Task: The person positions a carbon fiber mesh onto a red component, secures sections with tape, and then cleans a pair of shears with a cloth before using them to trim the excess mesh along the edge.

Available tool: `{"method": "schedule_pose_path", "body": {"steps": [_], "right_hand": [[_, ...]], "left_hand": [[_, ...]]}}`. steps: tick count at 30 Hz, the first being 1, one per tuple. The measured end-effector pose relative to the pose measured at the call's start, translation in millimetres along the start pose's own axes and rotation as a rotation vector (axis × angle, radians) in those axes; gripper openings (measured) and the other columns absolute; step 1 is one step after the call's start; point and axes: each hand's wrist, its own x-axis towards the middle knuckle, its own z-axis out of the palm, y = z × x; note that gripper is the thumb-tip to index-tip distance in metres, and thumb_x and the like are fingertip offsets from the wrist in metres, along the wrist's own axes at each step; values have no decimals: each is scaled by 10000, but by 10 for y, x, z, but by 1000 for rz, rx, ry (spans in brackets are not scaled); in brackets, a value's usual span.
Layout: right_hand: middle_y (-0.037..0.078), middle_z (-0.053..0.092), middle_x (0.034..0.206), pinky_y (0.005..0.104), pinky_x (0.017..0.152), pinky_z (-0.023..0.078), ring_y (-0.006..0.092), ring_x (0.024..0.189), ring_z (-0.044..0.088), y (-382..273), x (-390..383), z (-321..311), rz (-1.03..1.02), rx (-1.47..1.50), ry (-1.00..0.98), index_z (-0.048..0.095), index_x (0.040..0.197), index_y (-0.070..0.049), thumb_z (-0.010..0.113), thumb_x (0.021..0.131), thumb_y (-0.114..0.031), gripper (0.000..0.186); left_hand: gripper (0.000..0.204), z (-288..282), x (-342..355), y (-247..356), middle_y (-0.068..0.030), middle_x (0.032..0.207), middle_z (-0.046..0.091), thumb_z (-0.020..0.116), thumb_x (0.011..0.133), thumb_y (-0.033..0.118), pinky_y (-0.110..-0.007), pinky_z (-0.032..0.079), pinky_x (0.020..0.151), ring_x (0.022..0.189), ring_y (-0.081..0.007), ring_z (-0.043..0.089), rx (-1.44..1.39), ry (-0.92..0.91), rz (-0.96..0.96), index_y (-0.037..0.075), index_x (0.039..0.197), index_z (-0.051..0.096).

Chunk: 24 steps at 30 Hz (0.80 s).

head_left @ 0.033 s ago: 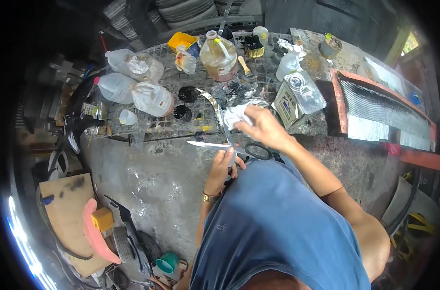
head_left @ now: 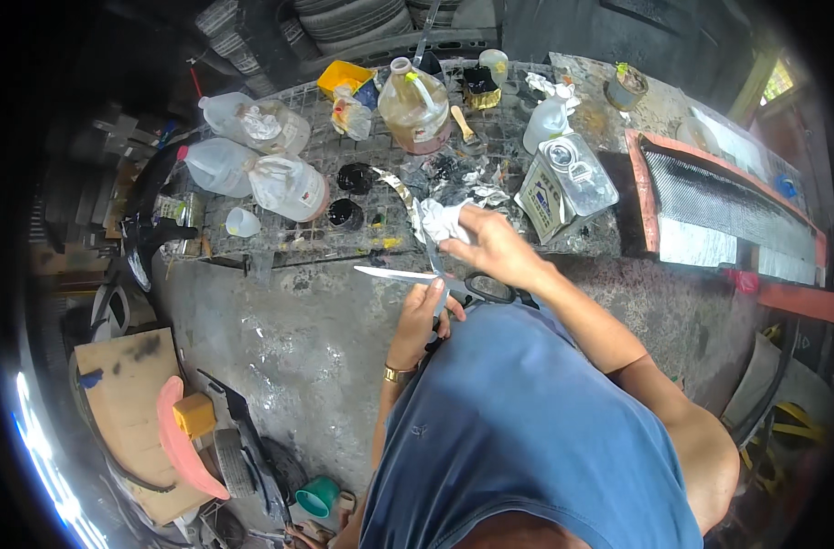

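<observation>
While the left hand (head_left: 420, 322) clasps scissors (head_left: 406, 274), the right hand (head_left: 499, 249) clutches white material (head_left: 441, 222).

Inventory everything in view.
Scissors: 1, silver and black, left hand
Wad: 1, white, right hand
Table: 1, grey, ahead
Jugs: at least 4, translucent, table
Can: 1, silver, table right
Pots: 2, black, table middle
Brush: 1, tan, table back
Tub: 1, yellow, table back
Panel: 1, black, right
Cardboard: 1, tan, lower left
Bucket: 1, green, floor
Other clutter: uncounted, mixed, throughout
Watch: 1, gold, left wrist
Shirt: 1, blue, torso
Left hand: 1, bare, on scissors
Right hand: 1, bare, on wad
</observation>
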Motion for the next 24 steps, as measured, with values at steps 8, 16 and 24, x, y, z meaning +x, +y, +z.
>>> {"method": "schedule_pose_path", "body": {"steps": [8, 16, 24], "right_hand": [[197, 591, 859, 457, 702, 472, 404, 810, 593, 159, -84, 308, -99, -126, 81, 588, 932, 0, 655, 855, -125, 162], [166, 575, 857, 450, 692, 508, 384, 817, 605, 232, -127, 295, -259, -290, 43, 573, 900, -18, 664, 791, -96, 162], [170, 615, 935, 443, 730, 524, 385, 858, 618, 282, -119, 344, -209, -363, -52, 625, 973, -23, 657, 790, -76, 194]], "left_hand": [[383, -66, 14, -172, -37, 575, 535, 411, 1042, 342, -225, 400, 416, 424, -59, 423, 113, -24, -1, 64, 786, 473], [331, -65, 1, -125, -23, 610, 524, 420, 1039, 342, -229, 391, 428, 441, -63, 415, 48, -61, -32, 63, 874, 489], [284, -73, -31, -189, -28, 655, 540, 417, 1044, 287, -223, 381, 449, 501, -76, 473, -19, -96, -84, 41, 946, 520]]}}
